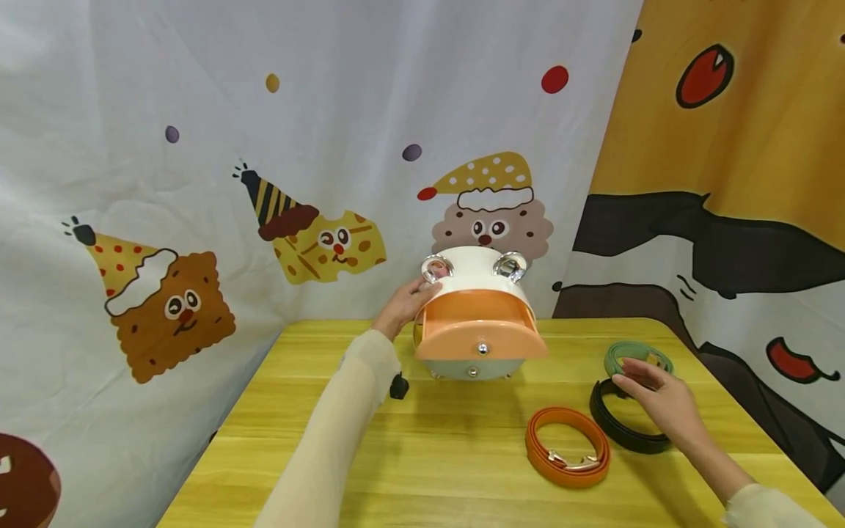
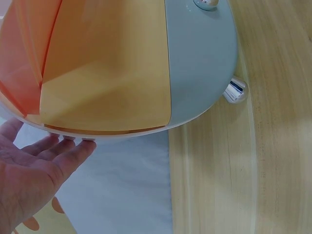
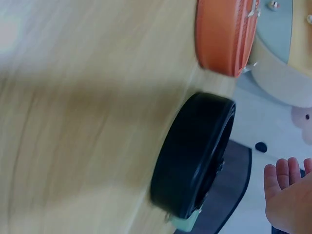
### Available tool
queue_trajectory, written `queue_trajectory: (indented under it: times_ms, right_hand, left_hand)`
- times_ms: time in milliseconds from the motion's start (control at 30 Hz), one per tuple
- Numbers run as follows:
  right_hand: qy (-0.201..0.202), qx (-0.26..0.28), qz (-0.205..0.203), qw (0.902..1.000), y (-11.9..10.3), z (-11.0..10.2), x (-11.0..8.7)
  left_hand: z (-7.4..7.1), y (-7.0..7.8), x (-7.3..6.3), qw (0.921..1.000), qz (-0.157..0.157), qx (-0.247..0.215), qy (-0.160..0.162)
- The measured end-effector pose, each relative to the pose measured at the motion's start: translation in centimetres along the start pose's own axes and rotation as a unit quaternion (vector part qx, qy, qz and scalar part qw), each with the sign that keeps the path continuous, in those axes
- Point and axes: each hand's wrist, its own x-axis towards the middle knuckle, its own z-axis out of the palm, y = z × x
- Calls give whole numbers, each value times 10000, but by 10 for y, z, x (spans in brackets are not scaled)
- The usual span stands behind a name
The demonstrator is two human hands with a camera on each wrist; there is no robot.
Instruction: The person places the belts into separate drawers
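The green belt (image 1: 612, 361) is partly hidden by the right hand (image 1: 663, 403), and the black belt (image 1: 630, 438) is partly covered too. The bottom inside the orange drawer (image 1: 478, 334) can't be seen. A small black thing (image 1: 399, 386) sits by the left sleeve (image 1: 337, 411), maybe a knob of some kind, but it is hard to tell. The right wrist view cuts off the right hand and most of the box (image 1: 478, 273).

The left wrist view shows the left hand (image 1: 408, 304) close up, its fingers nearly straight and touching the side of the box. It also shows one silver foot (image 2: 236, 90) large. In the right wrist view, the right hand is loose, holds nothing and is away from the belts; just a bit of green peeks out past the black one.

There are three rolled belts on the table (image 1: 429, 469), counting the orange belt (image 1: 537, 444). The one box stands near the back, with two silver ears and two round knobs, and its drawer is pulled out. The two hands are well apart.
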Motion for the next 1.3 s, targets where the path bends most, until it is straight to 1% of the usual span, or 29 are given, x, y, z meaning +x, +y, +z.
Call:
queue_trajectory:
  times_ms: [67, 333, 467, 600, 767, 867, 1033, 1300]
  right_hand:
    - [-58, -65, 78, 9999, 4, -4, -1]
    - [-96, -695, 286, 9971, 23, -18, -4]
    - [-146, -816, 370, 9959, 34, -24, -6]
    - [-319, -860, 451, 9948, 47, -30, -7]
    - [-640, -941, 658, 9913, 61, -40, -6]
    - [-924, -935, 745, 9885, 70, -44, -7]
    - [-1381, -831, 799, 9837, 82, -46, -10]
    - [-1898, -564, 927, 9758, 92, -47, -11]
  left_hand:
    - [0, 0, 0, 10000, -14, 8, 8]
    - [1, 1, 0, 10000, 4, 20, 17]
    - [1, 1, 0, 10000, 8, 35, 18]
    - [0, 1, -1, 10000, 25, 38, 26]
    - [0, 1, -1, 10000, 41, 21, 9]
    - [0, 0, -1, 10000, 19, -7, 13]
    - [0, -1, -1, 10000, -8, -4, 24]
    - [1, -1, 0, 10000, -66, 22, 0]
